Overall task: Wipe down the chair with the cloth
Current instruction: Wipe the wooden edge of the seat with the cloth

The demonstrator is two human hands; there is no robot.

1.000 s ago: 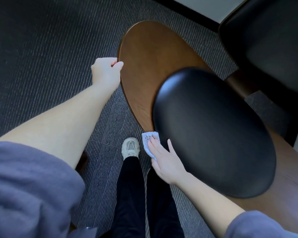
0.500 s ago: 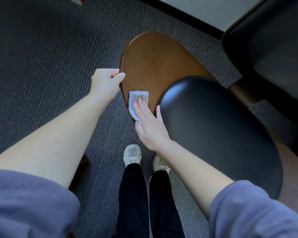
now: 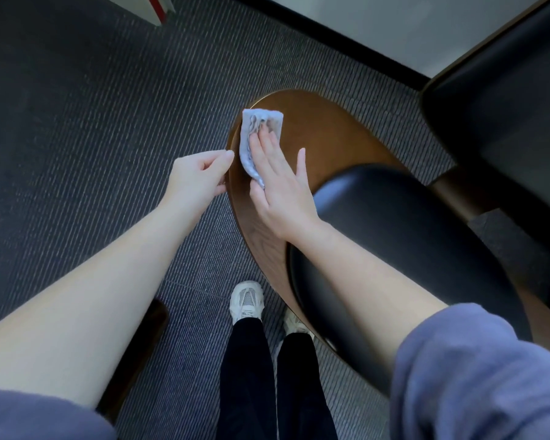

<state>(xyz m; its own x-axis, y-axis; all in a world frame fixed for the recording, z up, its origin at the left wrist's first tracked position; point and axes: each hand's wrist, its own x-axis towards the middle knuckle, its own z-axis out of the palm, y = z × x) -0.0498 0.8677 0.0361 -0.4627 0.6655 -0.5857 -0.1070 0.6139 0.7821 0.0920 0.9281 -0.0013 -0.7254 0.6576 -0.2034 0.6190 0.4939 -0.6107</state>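
Note:
The chair has a curved brown wooden panel [image 3: 327, 138] and a black padded cushion [image 3: 419, 230] fixed on it. A small pale blue-white cloth [image 3: 251, 131] lies flat on the wood near the panel's far left rim. My right hand [image 3: 280, 188] presses the cloth down with straight, spread fingers. My left hand [image 3: 197, 176] grips the panel's left edge, thumb on top and fingers curled under the rim.
Dark striped carpet [image 3: 92, 122] covers the floor. A second black padded part of the chair [image 3: 505, 100] rises at the upper right, by a pale wall with a black skirting. My legs and white shoes [image 3: 246, 301] stand below the panel. A dark wooden piece [image 3: 140, 344] lies at lower left.
My right hand has slid the cloth up the wooden panel, from beside the cushion to near the far rim. My left hand has kept its grip on the edge.

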